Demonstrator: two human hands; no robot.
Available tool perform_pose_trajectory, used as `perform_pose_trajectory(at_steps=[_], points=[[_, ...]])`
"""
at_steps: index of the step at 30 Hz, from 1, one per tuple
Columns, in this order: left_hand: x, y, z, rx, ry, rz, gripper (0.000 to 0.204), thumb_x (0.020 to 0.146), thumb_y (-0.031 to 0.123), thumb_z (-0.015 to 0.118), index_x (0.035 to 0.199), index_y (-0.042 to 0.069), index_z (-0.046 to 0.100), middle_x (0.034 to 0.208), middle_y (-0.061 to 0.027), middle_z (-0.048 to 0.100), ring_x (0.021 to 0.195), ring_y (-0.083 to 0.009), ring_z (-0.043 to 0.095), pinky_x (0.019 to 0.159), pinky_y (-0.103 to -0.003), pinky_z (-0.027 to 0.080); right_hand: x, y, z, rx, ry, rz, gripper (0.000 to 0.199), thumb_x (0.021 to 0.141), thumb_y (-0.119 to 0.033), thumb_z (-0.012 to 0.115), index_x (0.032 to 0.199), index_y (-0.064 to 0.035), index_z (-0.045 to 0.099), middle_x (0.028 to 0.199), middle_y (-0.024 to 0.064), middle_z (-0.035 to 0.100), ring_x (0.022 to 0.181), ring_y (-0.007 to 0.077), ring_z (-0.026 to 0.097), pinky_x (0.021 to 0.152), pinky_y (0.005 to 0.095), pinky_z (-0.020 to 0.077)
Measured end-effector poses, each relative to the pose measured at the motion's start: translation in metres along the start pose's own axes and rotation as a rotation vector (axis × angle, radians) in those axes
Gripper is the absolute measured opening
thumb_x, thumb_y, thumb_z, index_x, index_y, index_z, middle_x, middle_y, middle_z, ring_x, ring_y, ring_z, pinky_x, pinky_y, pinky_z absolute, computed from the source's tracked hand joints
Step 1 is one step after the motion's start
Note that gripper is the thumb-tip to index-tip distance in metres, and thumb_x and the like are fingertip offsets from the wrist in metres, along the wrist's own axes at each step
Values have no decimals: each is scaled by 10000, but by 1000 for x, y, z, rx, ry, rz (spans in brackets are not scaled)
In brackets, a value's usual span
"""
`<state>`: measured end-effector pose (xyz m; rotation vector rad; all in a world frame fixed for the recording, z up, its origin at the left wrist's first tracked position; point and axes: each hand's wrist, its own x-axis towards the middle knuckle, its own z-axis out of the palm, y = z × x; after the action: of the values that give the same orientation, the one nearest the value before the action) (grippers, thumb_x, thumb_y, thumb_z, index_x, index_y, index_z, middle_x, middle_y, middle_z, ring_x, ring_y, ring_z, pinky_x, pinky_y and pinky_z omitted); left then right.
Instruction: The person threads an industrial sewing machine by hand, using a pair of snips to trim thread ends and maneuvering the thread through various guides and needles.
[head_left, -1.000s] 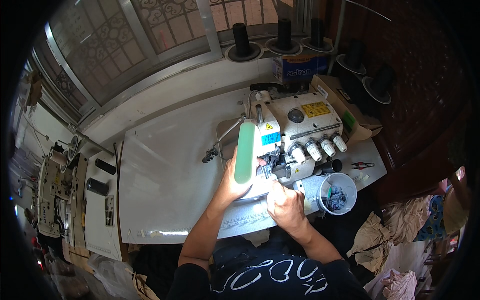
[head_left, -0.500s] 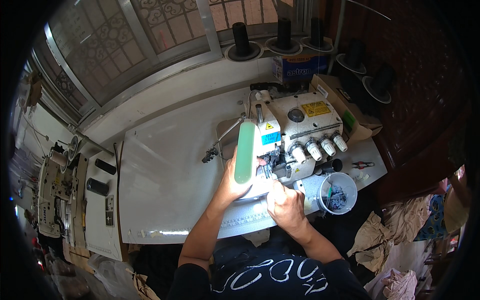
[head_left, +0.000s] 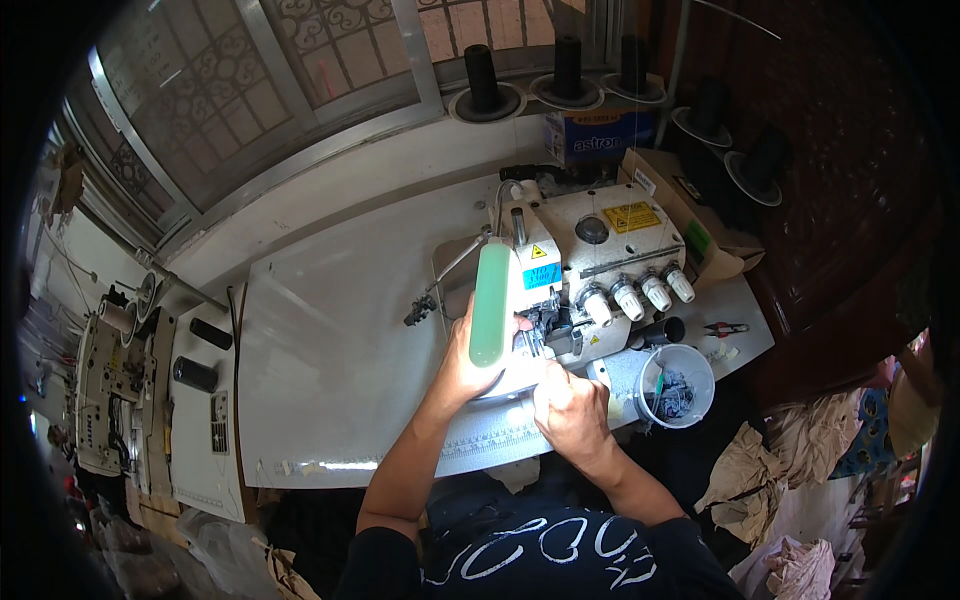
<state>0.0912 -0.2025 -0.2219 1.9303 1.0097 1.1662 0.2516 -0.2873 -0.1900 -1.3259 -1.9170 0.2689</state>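
Observation:
A white overlock sewing machine stands on the table, its needle area brightly lit. My right hand is closed in a fist just in front of that area. Whatever its fingers grip is hidden; slim bright metal shows just beyond them, and I cannot tell whether it is a tool or a machine part. My left hand reaches to the left side of the needle area, with a fingertip showing beside the metal parts. A pale green lamp head hangs over it and hides most of its fingers.
Right of the machine are a white bucket with dark scraps, red-handled thread snips and an open cardboard box. Black thread cones stand behind. Another sewing machine is far left. Crumpled brown paper lies lower right.

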Motion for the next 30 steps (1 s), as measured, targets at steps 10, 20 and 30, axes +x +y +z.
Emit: perform_pose_trajectory(at_steps=[10, 20, 30], points=[[-1, 3, -1, -7, -17, -25, 399, 871, 27, 483, 1203, -79, 288, 874, -117, 648, 732, -105, 530, 713, -242, 432, 1, -1, 1, -6, -14, 11, 79, 747, -48, 563, 818, -15, 566, 618, 162, 591, 536, 328, 605, 501, 390, 484], [2, 18, -2, -101, -12, -103, 399, 867, 20, 479, 1202, -74, 284, 869, -120, 651, 778, -112, 554, 729, -238, 436, 2, -1, 2, -28, -19, 26, 75, 746, -52, 563, 814, -19, 563, 623, 166, 594, 542, 331, 607, 506, 393, 487], [1, 14, -1, -139, 51, -135, 407, 810, -29, 505, 1172, -14, 320, 865, -105, 608, 733, -132, 552, 681, -242, 449, 2, -2, 1, -3, -14, 28, 106, 752, -53, 557, 856, -38, 571, 649, 157, 603, 550, 328, 608, 518, 397, 487]])
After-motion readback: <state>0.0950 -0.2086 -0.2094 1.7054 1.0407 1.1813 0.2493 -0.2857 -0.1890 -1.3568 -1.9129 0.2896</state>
